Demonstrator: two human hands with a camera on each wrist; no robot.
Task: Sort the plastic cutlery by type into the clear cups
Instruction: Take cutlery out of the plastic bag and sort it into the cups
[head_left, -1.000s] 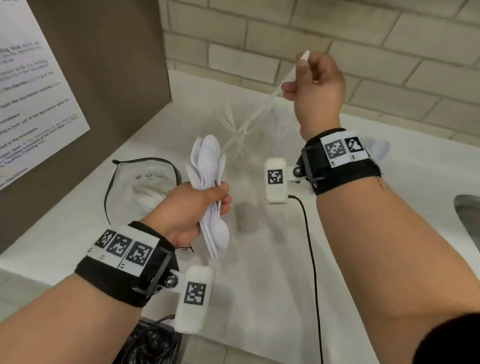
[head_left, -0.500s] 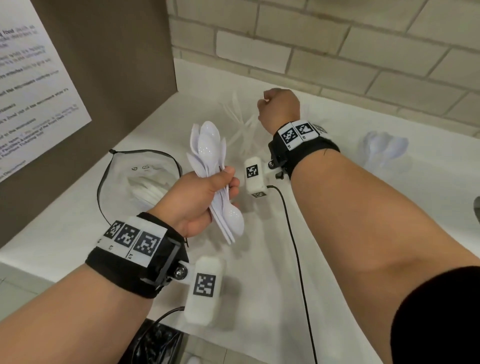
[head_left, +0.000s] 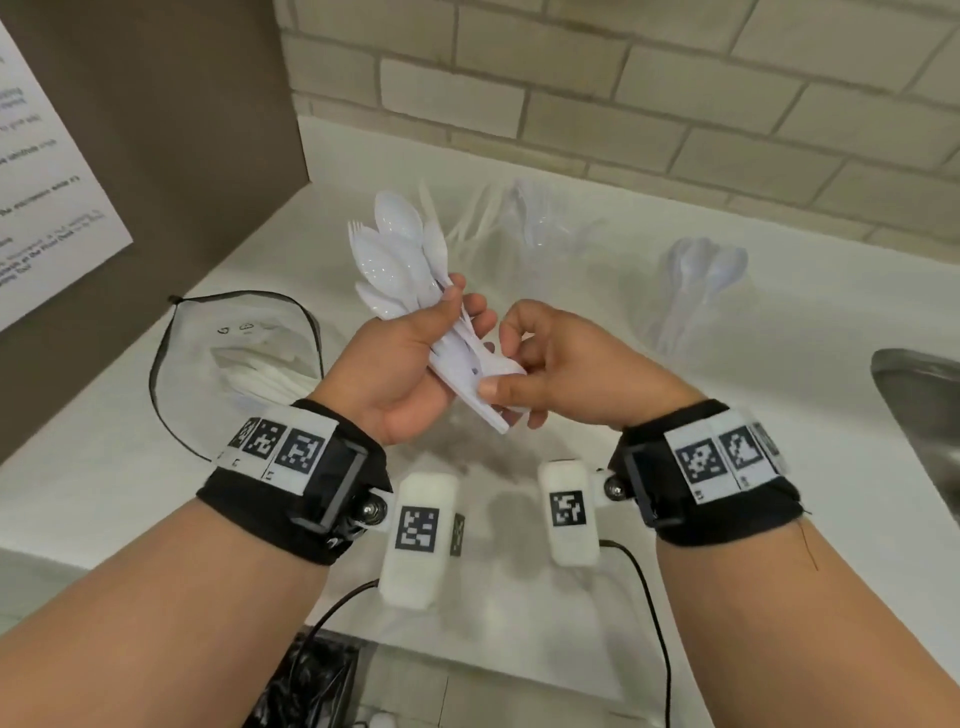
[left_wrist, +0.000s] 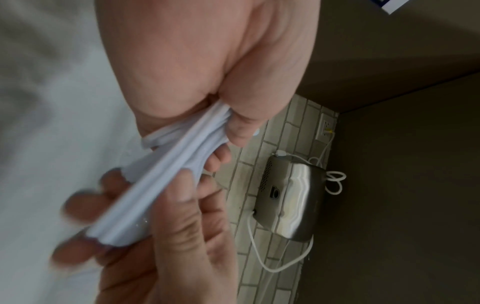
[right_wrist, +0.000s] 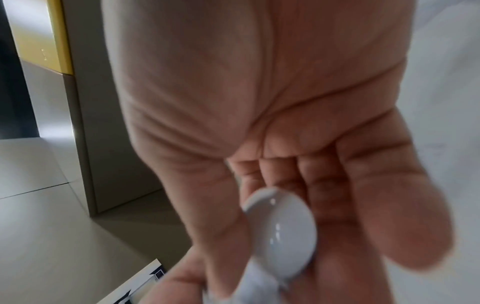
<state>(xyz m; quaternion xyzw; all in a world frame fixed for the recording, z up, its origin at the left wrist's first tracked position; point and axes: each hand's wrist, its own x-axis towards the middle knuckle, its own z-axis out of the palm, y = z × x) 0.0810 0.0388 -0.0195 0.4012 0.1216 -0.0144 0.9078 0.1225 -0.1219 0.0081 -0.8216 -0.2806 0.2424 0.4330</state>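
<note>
My left hand (head_left: 415, 358) grips a bundle of white plastic cutlery (head_left: 400, 260), mostly spoons with a fork tip showing, bowls pointing away. My right hand (head_left: 524, 364) has come in from the right and pinches the near end of that bundle; the right wrist view shows a spoon bowl (right_wrist: 281, 232) between thumb and fingers. In the left wrist view the bundle (left_wrist: 166, 174) runs from my left hand (left_wrist: 223, 115) to the right hand's fingers (left_wrist: 85, 203). One clear cup (head_left: 519, 223) at the back holds forks or knives. Another clear cup (head_left: 696, 291) to the right holds spoons.
A clear pouch with a black rim (head_left: 234, 353) lies at the left with more white cutlery inside. A brown panel with a printed sheet (head_left: 47, 171) stands at the left, a brick wall (head_left: 623, 88) behind. A metal sink edge (head_left: 919, 405) lies at the right.
My right hand has left the back cup, where it dropped a piece, and come back to the bundle in my left hand, now pinching its near end. The left hand kept its grip.
</note>
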